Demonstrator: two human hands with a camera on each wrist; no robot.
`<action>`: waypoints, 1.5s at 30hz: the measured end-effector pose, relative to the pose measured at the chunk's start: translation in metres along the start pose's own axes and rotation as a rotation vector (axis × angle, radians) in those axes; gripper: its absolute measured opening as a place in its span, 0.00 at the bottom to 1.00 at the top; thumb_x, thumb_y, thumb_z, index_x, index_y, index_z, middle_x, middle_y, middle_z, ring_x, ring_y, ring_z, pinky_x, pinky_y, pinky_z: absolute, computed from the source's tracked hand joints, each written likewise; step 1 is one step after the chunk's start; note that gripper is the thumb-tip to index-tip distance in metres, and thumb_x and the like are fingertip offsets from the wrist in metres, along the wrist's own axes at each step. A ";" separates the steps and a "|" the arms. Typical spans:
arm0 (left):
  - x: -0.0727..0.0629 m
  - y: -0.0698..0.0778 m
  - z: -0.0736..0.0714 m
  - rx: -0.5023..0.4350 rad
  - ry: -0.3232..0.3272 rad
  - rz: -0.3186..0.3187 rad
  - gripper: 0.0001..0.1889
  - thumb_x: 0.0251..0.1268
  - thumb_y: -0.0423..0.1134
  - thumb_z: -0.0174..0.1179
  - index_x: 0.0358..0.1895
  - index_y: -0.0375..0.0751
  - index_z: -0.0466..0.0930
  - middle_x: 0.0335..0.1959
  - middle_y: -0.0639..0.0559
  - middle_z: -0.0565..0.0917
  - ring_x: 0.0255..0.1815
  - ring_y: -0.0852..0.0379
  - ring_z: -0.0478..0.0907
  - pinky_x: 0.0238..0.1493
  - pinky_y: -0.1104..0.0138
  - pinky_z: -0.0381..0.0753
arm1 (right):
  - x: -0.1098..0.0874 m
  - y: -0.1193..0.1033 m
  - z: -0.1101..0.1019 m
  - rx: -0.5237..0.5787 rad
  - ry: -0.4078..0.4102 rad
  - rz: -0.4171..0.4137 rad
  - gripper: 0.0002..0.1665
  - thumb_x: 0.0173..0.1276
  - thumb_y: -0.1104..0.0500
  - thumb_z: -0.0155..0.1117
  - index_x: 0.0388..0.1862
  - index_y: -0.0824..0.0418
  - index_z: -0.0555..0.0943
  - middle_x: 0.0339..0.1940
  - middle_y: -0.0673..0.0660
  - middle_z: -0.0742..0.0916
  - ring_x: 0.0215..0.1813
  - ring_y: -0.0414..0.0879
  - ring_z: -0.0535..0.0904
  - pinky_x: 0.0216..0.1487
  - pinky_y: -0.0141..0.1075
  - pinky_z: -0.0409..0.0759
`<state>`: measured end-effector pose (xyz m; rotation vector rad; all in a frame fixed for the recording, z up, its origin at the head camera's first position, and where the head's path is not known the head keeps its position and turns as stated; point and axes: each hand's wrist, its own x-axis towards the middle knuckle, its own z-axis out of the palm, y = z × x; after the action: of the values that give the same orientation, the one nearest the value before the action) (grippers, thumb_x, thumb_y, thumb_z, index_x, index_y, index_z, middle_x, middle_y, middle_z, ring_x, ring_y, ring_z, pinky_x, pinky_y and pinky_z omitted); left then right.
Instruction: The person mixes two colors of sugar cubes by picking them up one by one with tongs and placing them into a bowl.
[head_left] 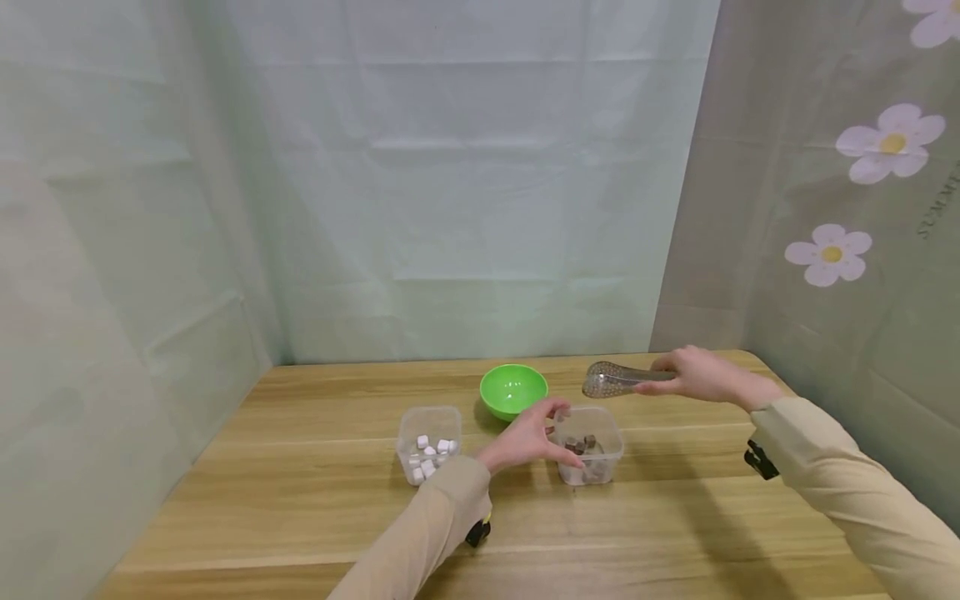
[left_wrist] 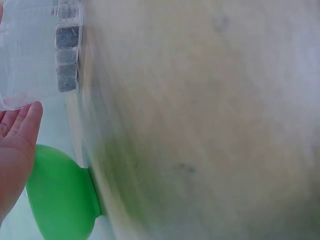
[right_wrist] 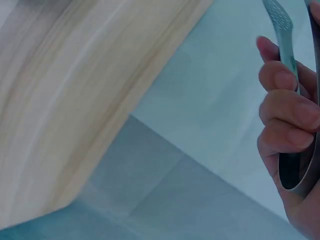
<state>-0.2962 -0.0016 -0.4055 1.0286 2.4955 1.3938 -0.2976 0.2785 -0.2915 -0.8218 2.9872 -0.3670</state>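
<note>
My left hand (head_left: 522, 438) spans the clear plastic container (head_left: 612, 437) on the right, fingers at its far edge and thumb at its near edge. Dark brown cubes (head_left: 590, 440) lie on the bottom of that container; the left wrist view shows several dark cubes (left_wrist: 67, 37) through its wall. Higher up and to the right, my right hand (head_left: 697, 374) holds metal tongs (head_left: 609, 380) with perforated heads, raised above the table. In the right wrist view, fingers curl round the bent end and arms of the tongs (right_wrist: 285, 40).
A green bowl (head_left: 513, 388) stands behind the containers, near the left fingertips. To the left is a second clear container (head_left: 408, 421) with several white cubes (head_left: 428, 467). Hanging cloth (head_left: 465, 208) closes off the back and sides of the wooden table (head_left: 300, 500).
</note>
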 end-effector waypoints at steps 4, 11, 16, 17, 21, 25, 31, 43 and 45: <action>0.000 -0.001 -0.001 -0.006 -0.004 -0.004 0.45 0.37 0.48 0.74 0.62 0.38 0.62 0.55 0.53 0.69 0.55 0.58 0.65 0.54 0.67 0.68 | -0.001 -0.011 -0.006 -0.032 -0.056 -0.017 0.39 0.55 0.31 0.55 0.43 0.65 0.81 0.40 0.61 0.82 0.41 0.53 0.78 0.41 0.50 0.75; 0.001 -0.001 -0.002 -0.004 -0.002 0.022 0.44 0.37 0.47 0.75 0.60 0.38 0.63 0.55 0.50 0.69 0.55 0.57 0.65 0.54 0.67 0.68 | 0.001 -0.032 -0.006 -0.051 -0.188 -0.043 0.23 0.56 0.36 0.59 0.24 0.55 0.80 0.18 0.44 0.74 0.20 0.37 0.66 0.21 0.33 0.66; 0.000 -0.002 -0.002 -0.020 -0.004 0.026 0.43 0.37 0.46 0.75 0.59 0.37 0.63 0.54 0.49 0.69 0.54 0.56 0.66 0.53 0.68 0.68 | 0.002 -0.045 -0.004 -0.099 -0.223 -0.069 0.20 0.56 0.41 0.62 0.17 0.52 0.74 0.13 0.44 0.65 0.16 0.37 0.55 0.18 0.31 0.53; 0.000 -0.002 -0.001 -0.023 -0.005 0.026 0.43 0.37 0.45 0.75 0.59 0.37 0.63 0.54 0.49 0.69 0.54 0.56 0.66 0.53 0.68 0.68 | 0.002 -0.047 -0.004 -0.118 -0.218 -0.080 0.19 0.56 0.42 0.63 0.16 0.52 0.74 0.13 0.44 0.65 0.16 0.37 0.55 0.18 0.31 0.53; 0.000 -0.002 -0.002 -0.034 -0.013 0.024 0.44 0.37 0.45 0.75 0.60 0.34 0.61 0.54 0.48 0.68 0.54 0.56 0.65 0.54 0.69 0.67 | 0.003 -0.051 -0.005 -0.194 -0.171 -0.134 0.20 0.54 0.46 0.67 0.13 0.52 0.71 0.11 0.42 0.65 0.16 0.36 0.54 0.17 0.29 0.52; 0.000 -0.003 -0.001 -0.042 -0.022 0.019 0.45 0.37 0.44 0.75 0.61 0.33 0.61 0.55 0.48 0.68 0.55 0.57 0.65 0.54 0.68 0.67 | 0.006 -0.056 -0.004 -0.278 -0.125 -0.174 0.22 0.52 0.49 0.70 0.11 0.52 0.68 0.10 0.42 0.64 0.15 0.35 0.54 0.17 0.28 0.53; 0.001 -0.004 -0.001 -0.051 -0.026 0.000 0.45 0.37 0.45 0.75 0.61 0.34 0.61 0.54 0.49 0.68 0.55 0.57 0.65 0.54 0.67 0.67 | 0.015 -0.067 0.004 -0.433 -0.142 -0.171 0.21 0.51 0.51 0.71 0.11 0.53 0.69 0.11 0.43 0.68 0.16 0.37 0.57 0.16 0.29 0.58; 0.000 -0.001 0.000 -0.087 -0.040 -0.010 0.44 0.38 0.44 0.75 0.61 0.37 0.60 0.54 0.48 0.67 0.55 0.55 0.64 0.55 0.67 0.66 | 0.017 -0.092 0.016 -0.694 -0.090 -0.145 0.23 0.46 0.53 0.73 0.11 0.54 0.66 0.10 0.45 0.64 0.16 0.37 0.54 0.14 0.28 0.58; 0.000 -0.001 0.000 -0.088 -0.038 -0.006 0.44 0.38 0.44 0.75 0.61 0.37 0.60 0.54 0.48 0.67 0.55 0.55 0.64 0.55 0.67 0.66 | 0.017 -0.092 0.017 -0.689 -0.081 -0.148 0.23 0.45 0.55 0.73 0.10 0.55 0.65 0.10 0.45 0.63 0.16 0.37 0.54 0.14 0.28 0.57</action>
<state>-0.2967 -0.0017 -0.4060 1.0194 2.3851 1.4541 -0.2652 0.1894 -0.2860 -1.0533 2.9777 0.7207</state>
